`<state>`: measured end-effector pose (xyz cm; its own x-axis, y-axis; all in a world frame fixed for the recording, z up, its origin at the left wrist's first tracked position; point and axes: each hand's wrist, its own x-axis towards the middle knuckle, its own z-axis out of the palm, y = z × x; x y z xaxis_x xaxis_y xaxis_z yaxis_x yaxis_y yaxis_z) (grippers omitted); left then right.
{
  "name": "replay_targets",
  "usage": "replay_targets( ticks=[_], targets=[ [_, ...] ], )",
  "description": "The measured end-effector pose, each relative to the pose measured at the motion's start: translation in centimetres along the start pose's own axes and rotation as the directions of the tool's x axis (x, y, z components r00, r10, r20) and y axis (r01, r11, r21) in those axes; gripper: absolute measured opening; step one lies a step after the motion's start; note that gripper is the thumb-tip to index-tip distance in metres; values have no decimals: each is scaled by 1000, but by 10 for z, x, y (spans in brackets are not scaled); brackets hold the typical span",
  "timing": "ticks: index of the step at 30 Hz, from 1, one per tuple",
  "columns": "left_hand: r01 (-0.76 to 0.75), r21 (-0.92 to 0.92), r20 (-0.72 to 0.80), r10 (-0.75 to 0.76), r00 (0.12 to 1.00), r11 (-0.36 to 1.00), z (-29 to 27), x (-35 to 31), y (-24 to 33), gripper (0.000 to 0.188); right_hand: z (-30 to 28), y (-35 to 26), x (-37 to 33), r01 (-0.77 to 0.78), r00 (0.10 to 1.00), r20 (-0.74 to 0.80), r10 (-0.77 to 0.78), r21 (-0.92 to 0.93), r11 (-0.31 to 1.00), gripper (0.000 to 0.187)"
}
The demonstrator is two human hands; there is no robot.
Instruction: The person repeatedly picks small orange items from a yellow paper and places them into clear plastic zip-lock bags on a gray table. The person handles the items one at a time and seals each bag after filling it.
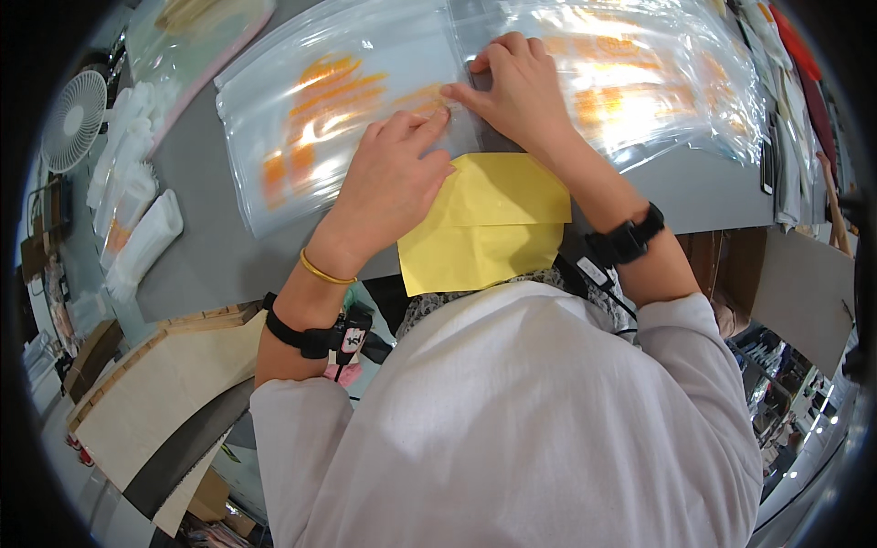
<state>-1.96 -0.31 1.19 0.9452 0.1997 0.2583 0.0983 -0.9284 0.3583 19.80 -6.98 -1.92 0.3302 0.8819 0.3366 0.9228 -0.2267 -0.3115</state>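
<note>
A stack of clear plastic bags (pixel 338 137) with orange print lies on the grey table to the left. Beside it, on the right, is a second stack of similar bags (pixel 621 82). My left hand (pixel 388 178) rests at the left stack's inner edge, its index finger stretched onto the plastic. My right hand (pixel 525 91) is over the gap between the stacks, thumb and fingers apart, with the thumb tip close to the left index finger. A creased yellow paper sheet (pixel 489 219) hangs over the table's near edge, its upper left corner by my left thumb.
The grey table (pixel 201 247) carries bundled white plastic bags (pixel 146 242) at left and a dark phone-like object (pixel 766 164) at right. A white fan (pixel 76 121) stands far left. Cardboard (pixel 808 292) is at lower right, and a pale curved board (pixel 174 393) at lower left.
</note>
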Motion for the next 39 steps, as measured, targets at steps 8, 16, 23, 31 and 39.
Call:
replay_targets(
  ticks=[8, 16, 23, 31, 39],
  targets=[
    [2, -55, -21, -3, 1000, 998, -8, -13, 5, 12, 13, 13, 16, -149, 977, 193, 90, 319, 936, 33],
    [140, -147, 16, -140, 990, 979, -10, -13, 12, 14, -28, 123, 26, -452, 890, 249, 382, 375, 809, 42],
    [744, -502, 456, -596, 661, 442, -17, 7, 9, 25, -86, 109, 6, -71, 967, -236, 94, 103, 992, 27],
    [668, -737, 593, -373, 714, 106, -21, -4, 16, 36, -56, -24, -69, 325, 945, -131, -300, 464, 824, 27],
    [580, -805, 579, -388, 718, -128, -1, -29, 11, 39, -44, -35, -76, 419, 906, -226, -359, 345, 840, 18]
  ],
)
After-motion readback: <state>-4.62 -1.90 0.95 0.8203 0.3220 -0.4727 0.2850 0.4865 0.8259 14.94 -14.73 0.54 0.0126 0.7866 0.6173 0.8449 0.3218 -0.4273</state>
